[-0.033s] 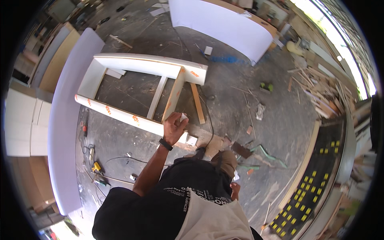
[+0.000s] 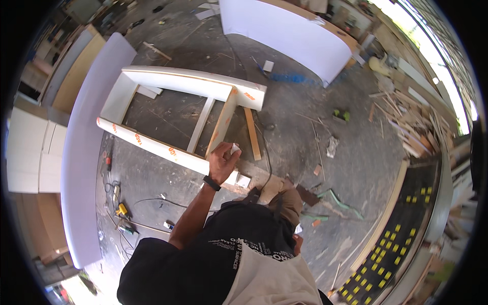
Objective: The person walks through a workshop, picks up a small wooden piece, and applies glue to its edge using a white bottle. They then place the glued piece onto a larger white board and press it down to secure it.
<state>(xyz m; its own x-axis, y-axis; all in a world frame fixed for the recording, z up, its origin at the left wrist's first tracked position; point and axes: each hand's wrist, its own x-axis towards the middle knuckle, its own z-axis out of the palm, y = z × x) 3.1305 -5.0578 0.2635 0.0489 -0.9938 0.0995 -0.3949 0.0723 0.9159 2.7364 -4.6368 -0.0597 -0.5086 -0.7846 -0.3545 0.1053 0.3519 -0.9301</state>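
A white wooden frame (image 2: 173,80) with orange tape marks lies flat on the concrete floor. My left hand (image 2: 221,161), a dark band on its wrist, reaches out to the frame's near right corner, where the long front rail (image 2: 152,144) meets a cross piece (image 2: 222,123). Its fingers are closed around a small white block (image 2: 235,148) held against that corner. My right hand is hidden below my dark shirt and light apron.
A bare wood strip (image 2: 251,134) lies beside the frame. A long pale panel (image 2: 84,152) stands at the left and a curved white panel (image 2: 284,30) at the back. Yellow tools and cables (image 2: 121,209) lie at lower left. A scrap wood pile (image 2: 406,117) is at the right.
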